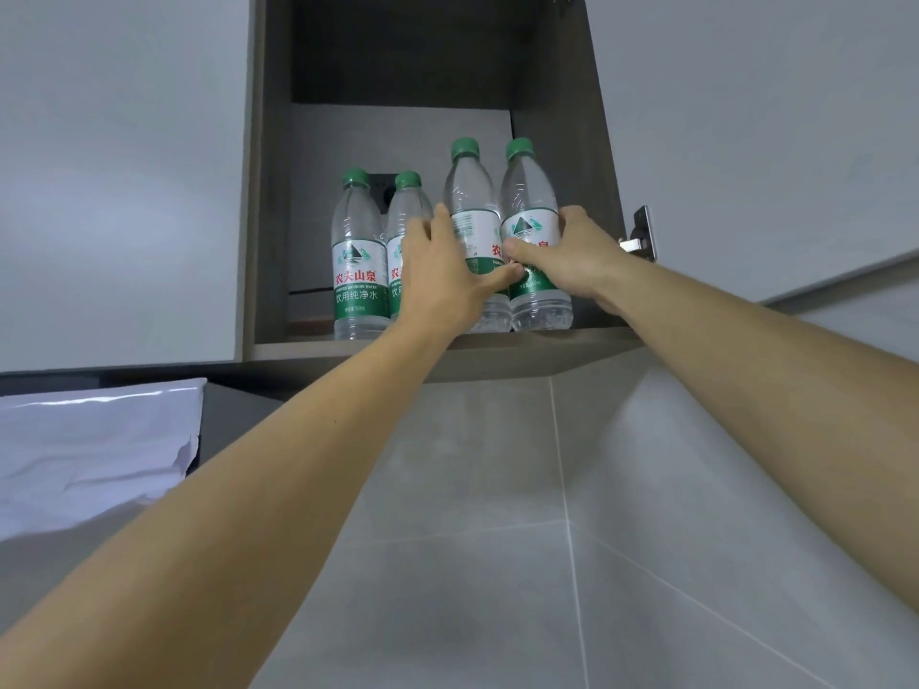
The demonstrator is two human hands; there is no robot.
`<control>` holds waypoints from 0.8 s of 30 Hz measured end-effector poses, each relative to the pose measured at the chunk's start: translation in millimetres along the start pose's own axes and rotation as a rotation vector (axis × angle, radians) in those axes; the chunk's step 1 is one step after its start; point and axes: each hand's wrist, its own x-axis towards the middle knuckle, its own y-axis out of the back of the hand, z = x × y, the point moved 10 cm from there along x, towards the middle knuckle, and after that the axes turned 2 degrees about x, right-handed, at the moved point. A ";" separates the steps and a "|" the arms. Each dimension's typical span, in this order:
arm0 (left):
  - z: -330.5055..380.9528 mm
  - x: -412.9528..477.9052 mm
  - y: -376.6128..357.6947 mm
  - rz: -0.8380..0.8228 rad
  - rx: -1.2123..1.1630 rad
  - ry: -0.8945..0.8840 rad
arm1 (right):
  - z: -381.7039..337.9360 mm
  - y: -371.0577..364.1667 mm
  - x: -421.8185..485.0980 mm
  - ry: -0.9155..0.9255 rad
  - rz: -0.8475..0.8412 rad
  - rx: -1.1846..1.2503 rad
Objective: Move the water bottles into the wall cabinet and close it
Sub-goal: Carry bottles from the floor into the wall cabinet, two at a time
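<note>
Several clear water bottles with green caps and green-and-white labels stand upright inside the open wall cabinet point(278, 191). Two stand at the left, the far-left bottle point(359, 251) and its neighbour point(405, 211). My left hand point(447, 271) wraps around the lower part of the third bottle point(470, 191). My right hand point(579, 256) wraps around the rightmost bottle point(529, 201). Both held bottles rest near the front edge of the cabinet floor point(348, 348), side by side and touching.
The cabinet door point(746, 116) is swung open at the right, with a metal hinge point(639, 236) beside my right hand. A closed white cabinet front point(119, 166) is to the left. White plastic wrapping point(94, 440) lies lower left. Grey tiled wall point(497, 514) is below.
</note>
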 end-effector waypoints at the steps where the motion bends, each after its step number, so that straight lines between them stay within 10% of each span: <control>1: -0.5 -1.9 1.1 0.013 0.035 0.004 | -0.5 -1.2 -4.6 0.002 -0.015 -0.004; 24: -7.3 -21.2 3.6 -0.041 0.273 0.163 | 26.8 -15.9 -15.3 -0.066 -0.026 -0.103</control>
